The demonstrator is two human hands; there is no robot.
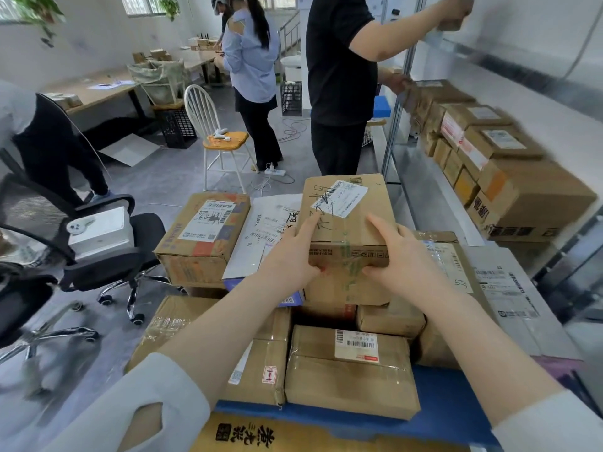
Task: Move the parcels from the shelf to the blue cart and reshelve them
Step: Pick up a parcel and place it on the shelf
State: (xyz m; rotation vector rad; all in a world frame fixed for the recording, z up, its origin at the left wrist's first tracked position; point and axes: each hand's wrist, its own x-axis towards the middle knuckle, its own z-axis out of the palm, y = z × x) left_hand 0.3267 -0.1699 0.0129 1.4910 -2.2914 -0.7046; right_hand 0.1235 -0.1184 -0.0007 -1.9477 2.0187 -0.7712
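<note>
Held parcel (346,223): brown cardboard box with a white barcode label on the top face, handwriting in black marker and clear tape across the near edge. It is over the middle of the parcel pile on the blue cart (450,402), with the top face tilted toward the camera. Cannot tell whether its underside rests on the boxes below.

Left hand (293,256): grasps the parcel's near left corner, fingers laid over the top face, thumb against the front face.
Right hand (398,259): grasps the near right corner the same way.

Around it on the cart:
- labelled brown box (202,236) at far left
- white mailer (270,230) just beside the held parcel, on its left
- taped box with red-edged label (352,370) in front, nearer the camera
- grey mailer (509,288) at the right edge

Shelf (538,109) stands to the right of the cart, with a row of brown shelf parcels (528,197) stacked on a lower level, blurred.

Beyond: person in a black shirt (339,76) reaching to the shelf, a white chair (218,135) and a black office chair (114,243) at left.
</note>
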